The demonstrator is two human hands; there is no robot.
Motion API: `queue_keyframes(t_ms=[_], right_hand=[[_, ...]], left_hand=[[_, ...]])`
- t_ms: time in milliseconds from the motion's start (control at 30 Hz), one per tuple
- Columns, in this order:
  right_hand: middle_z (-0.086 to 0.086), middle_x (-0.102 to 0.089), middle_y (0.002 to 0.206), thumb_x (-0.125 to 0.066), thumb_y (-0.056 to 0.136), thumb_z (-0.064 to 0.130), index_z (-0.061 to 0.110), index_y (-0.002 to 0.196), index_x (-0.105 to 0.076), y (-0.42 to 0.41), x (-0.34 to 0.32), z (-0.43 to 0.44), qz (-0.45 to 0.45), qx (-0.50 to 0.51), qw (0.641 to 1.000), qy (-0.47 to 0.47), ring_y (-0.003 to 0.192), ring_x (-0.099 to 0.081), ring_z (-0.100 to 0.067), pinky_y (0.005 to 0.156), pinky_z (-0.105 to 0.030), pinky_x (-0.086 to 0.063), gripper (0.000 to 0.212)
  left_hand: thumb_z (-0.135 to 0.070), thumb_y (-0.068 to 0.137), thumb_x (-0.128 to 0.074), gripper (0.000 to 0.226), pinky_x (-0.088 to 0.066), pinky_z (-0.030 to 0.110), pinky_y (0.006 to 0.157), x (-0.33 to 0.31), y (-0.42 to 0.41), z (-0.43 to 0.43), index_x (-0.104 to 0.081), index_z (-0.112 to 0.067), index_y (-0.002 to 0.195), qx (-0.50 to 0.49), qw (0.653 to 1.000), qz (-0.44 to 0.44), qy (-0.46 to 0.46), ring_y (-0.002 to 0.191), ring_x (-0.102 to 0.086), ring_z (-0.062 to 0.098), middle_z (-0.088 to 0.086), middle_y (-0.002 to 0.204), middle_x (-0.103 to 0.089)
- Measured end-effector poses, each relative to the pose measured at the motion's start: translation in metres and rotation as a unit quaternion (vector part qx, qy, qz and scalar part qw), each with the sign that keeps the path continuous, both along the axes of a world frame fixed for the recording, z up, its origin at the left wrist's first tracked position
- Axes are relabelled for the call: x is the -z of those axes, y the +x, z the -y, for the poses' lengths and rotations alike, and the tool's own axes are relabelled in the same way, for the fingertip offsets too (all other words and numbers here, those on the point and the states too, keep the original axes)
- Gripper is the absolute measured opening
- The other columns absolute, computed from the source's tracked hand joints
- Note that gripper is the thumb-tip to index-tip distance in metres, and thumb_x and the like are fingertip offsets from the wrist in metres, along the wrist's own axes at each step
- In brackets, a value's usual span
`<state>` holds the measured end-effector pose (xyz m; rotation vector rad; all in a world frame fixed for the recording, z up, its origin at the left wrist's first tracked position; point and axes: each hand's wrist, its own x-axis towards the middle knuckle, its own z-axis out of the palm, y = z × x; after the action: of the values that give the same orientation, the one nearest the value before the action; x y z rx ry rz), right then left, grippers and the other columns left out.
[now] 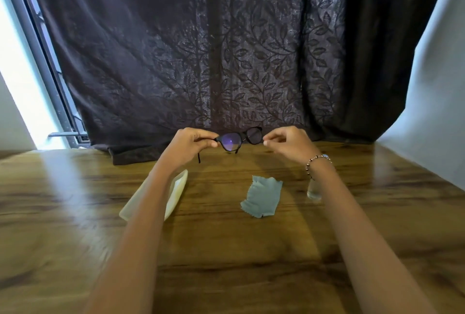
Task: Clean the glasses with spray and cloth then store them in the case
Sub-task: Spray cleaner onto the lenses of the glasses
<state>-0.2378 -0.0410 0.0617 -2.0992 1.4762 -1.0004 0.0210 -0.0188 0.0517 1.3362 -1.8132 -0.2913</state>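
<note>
Head view. Both hands are raised above the far centre of the desk, holding the glasses between them in front of a dark curtain with a leaf pattern.

Left hand: grip closed on the glasses at the frame's left end, thumb and fingers pinched at the hinge. The left temple arm hangs down below this hand, unfolded.

Right hand: fingertips pinched together at the frame's right end. Contact with the frame appears made, but the exact hold is too small to confirm. A beaded bracelet sits on this wrist.

Glasses: black frame, lenses facing the camera, left lens showing a violet reflection. The frame is tilted, its right side higher. It is held clear of the desk.

Case: pale, translucent, lying on the desk at centre left, partly hidden under the left forearm. Whether it is open or shut cannot be told.

Cloth: pale blue, crumpled, flat on the desk at centre, between the two forearms, touching neither.

Spray: small clear bottle standing on the desk just right of the cloth, its top hidden behind the right wrist.

A window frame runs along the left edge of the frame.
</note>
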Motion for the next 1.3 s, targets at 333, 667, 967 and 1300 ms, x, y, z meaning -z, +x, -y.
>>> queue_keyframes(t_ms=[333,667,967,1300], right_hand=[[0.002,-0.067,0.105,-0.09,0.062,0.029,0.02,0.111,-0.067,-0.091,-0.006,-0.012,-0.028,0.017,0.995,0.094,0.099,-0.062,-0.01,0.08,-0.018,-0.049,0.055],[-0.008,-0.068,0.112,-0.081,0.075,0.016,0.005,0.121,-0.059,-0.104,0.035,0.009,0.054,-0.029,0.97,0.234,0.101,-0.066,-0.016,0.082,-0.026,-0.054,0.053],[-0.012,-0.069,0.103,-0.055,0.096,0.025,0.02,0.132,-0.037,-0.031,0.011,-0.005,0.391,-0.169,0.891,0.159,0.092,-0.07,-0.024,0.077,-0.039,-0.059,0.04],[-0.006,-0.054,0.07,-0.034,0.099,0.023,0.027,0.136,-0.049,0.016,-0.021,-0.005,0.519,-0.318,0.773,0.177,0.039,-0.039,-0.01,0.033,-0.016,-0.03,0.04]], left_hand=[[-0.014,0.082,-0.069,0.023,-0.039,-0.002,0.078,-0.006,-0.021,0.001,-0.072,-0.011,0.105,0.005,1.0,0.002,-0.026,0.093,-0.061,0.0,-0.005,0.099,-0.069],[-0.015,0.083,-0.068,0.024,-0.04,0.004,0.082,-0.009,-0.016,0.0,-0.071,-0.012,0.107,-0.011,0.999,-0.005,-0.035,0.096,-0.061,0.002,-0.006,0.101,-0.069],[-0.012,0.084,-0.067,0.023,-0.04,0.003,0.081,-0.013,-0.008,0.0,-0.071,-0.012,0.107,-0.031,0.998,-0.029,-0.045,0.094,-0.059,-0.003,-0.009,0.1,-0.067],[-0.013,0.085,-0.066,0.026,-0.04,-0.001,0.081,-0.021,0.001,-0.004,-0.069,-0.013,0.111,-0.043,0.995,-0.046,-0.073,0.097,-0.057,-0.007,-0.013,0.099,-0.065]])
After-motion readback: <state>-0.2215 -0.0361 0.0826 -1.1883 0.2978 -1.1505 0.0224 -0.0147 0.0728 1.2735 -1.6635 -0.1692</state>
